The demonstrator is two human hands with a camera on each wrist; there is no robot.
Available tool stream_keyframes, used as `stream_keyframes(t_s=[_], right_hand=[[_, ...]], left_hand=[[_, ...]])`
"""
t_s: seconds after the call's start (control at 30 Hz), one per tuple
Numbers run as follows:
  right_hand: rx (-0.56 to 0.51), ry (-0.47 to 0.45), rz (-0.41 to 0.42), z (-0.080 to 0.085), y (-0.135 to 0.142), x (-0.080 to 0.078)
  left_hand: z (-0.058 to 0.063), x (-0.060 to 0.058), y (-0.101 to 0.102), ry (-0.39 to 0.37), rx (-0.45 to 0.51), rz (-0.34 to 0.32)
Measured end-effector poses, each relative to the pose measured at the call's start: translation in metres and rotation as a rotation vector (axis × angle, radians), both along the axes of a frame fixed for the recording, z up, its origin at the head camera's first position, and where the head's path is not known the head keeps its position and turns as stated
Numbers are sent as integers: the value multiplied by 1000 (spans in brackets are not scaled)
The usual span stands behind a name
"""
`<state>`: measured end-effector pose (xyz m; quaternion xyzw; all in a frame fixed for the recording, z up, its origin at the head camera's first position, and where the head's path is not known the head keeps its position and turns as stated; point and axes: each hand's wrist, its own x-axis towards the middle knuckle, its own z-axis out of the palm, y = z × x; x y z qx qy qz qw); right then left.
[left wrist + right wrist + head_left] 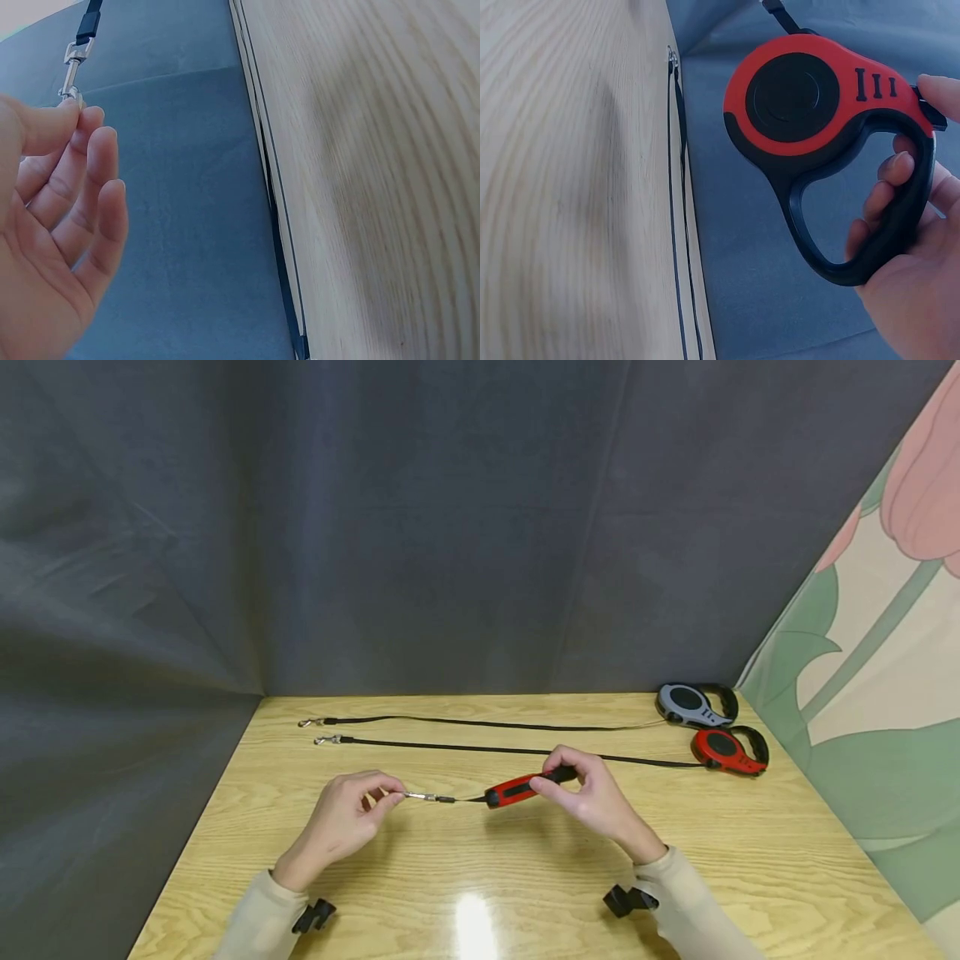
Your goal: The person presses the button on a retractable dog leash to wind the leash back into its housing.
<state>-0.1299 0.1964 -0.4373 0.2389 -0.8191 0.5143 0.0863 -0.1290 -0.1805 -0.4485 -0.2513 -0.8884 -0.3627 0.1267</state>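
A red and black retractable dog leash [742, 90] is gripped by its looped handle in my right hand [592, 793], the thumb at the button on top. In the head view its casing is seen edge-on above the table. My left hand [345, 818] pinches the silver snap hook [72, 75] at the end of the leash between thumb and forefinger, the other fingers loosely bent. A short length of black strap [471, 799] spans from hook to casing.
Behind my hands, a grey retractable leash [684, 703] and another red one [722, 745] lie at the table's right side. Their black straps [465, 747] stretch left to snap hooks [327, 740]. A dark curtain [450, 527] stands behind the table [375, 893].
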Motion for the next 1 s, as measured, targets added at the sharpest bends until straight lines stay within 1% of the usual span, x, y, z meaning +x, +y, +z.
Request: stream_keyframes(t_s=[0.2,0.5,0.7,1.0], right_hand=[[5,-10,12,0,-5,1],[0,-18,19,2,-11,3],[7,-19,24,0,-15,3],[-8,3,22,-1,-21,3]], left_hand=[[-1,1,2,-10,14,-20],[-3,0,3,-18,24,-26],[-4,1,4,-35,32,-33],[-4,2,4,-60,39,-54]])
